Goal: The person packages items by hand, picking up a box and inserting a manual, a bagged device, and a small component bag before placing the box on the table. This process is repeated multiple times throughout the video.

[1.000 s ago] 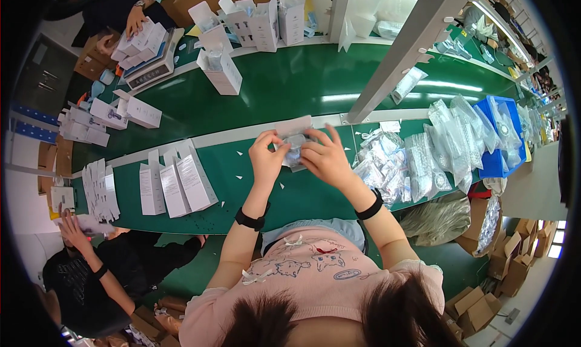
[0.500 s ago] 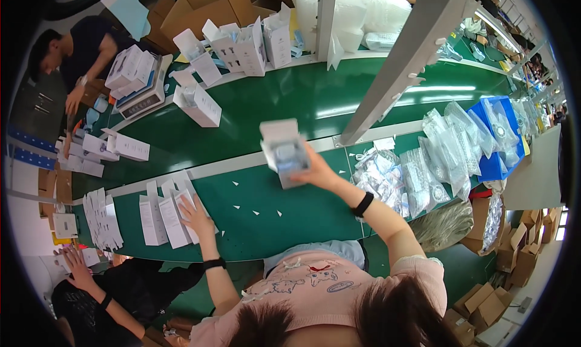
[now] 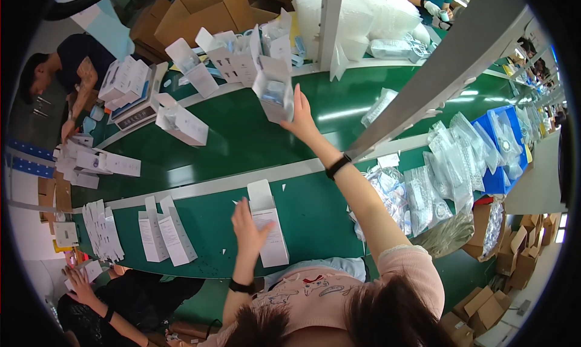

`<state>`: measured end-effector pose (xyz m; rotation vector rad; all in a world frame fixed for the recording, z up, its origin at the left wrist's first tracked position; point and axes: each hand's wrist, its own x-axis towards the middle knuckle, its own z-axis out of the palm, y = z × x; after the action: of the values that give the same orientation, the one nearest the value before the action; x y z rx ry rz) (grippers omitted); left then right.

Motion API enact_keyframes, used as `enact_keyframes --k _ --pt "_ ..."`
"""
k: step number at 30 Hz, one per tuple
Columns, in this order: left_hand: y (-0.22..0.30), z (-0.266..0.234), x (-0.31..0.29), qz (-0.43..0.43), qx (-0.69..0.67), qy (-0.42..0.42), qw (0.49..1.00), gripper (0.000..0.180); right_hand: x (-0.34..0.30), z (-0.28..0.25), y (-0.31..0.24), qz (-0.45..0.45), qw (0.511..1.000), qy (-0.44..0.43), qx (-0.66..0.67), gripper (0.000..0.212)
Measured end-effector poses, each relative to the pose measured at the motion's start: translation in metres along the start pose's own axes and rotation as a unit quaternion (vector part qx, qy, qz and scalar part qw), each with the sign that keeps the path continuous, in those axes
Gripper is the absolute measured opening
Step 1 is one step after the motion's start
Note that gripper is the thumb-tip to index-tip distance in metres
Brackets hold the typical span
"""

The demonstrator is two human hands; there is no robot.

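White open-top carton (image 3: 272, 110) | just left of right hand (image 3: 301, 120), touching; clasped or released, cannot tell | left hand (image 3: 248, 232): thumb overlapping flap-up white carton (image 3: 276, 244) rightward, hold unclear

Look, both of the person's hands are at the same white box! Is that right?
Not the same one: in the head view, the right hand is at the farther white box, the left hand at the nearer white box.

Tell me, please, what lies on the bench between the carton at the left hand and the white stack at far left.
The head view shows two white cartons and white scraps between the carton at the left hand and the stack.
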<state>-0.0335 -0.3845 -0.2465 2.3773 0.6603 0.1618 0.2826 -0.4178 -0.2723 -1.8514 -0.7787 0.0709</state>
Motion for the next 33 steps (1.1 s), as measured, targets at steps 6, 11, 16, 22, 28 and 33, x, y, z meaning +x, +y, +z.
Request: enact_keyframes --k 6,11,16,22,28,33 --pt "-0.071 0.040 0.014 -0.203 -0.361 -0.054 0.909 0.085 -0.101 -0.161 -0.049 0.007 0.801 -0.575 -0.166 0.062" --pt "-0.009 0.015 0.027 -0.221 -0.482 -0.077 0.844 0.080 -0.078 -0.236 0.045 0.051 0.844 -0.173 -0.505 0.050" --pt "0.031 -0.003 0.056 -0.092 -0.385 -0.018 0.918 0.078 -0.021 -0.186 0.087 -0.218 0.807 -0.151 -0.527 0.049" --pt "0.071 -0.006 0.061 0.129 -0.180 0.005 0.975 0.076 -0.023 -0.185 0.103 -0.138 0.778 -0.304 -0.532 0.044" --pt "0.075 0.020 0.059 0.155 -0.242 0.024 0.958 0.069 -0.114 -0.236 0.044 0.049 0.941 0.335 -0.020 0.043" --pt "0.085 0.034 0.048 0.156 -0.297 0.044 0.941 0.069 -0.159 -0.203 -0.096 -0.073 0.816 0.395 0.417 0.065"
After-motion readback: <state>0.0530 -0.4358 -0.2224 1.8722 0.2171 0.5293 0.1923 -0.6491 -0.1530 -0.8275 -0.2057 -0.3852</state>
